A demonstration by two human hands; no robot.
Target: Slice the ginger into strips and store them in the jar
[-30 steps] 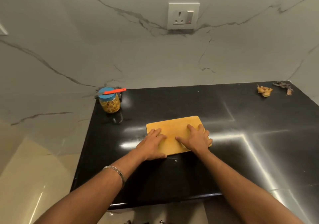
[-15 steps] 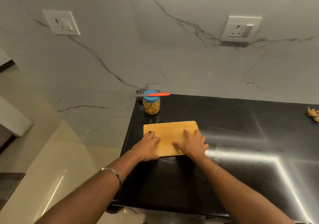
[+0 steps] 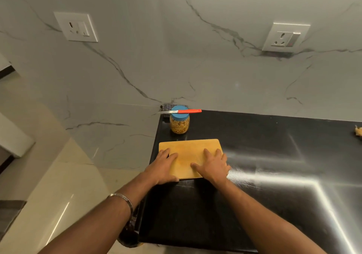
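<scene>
Resting on one board: two hands.

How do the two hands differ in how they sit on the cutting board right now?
The left hand sits at the cutting board's left edge, thumb off the near edge on the black counter; the right hand lies further in, near the board's right edge, thumb on the wood. The left wrist carries a metal bangle; the right wrist is bare. Both lie flat, palms down, gripping nothing.
</scene>
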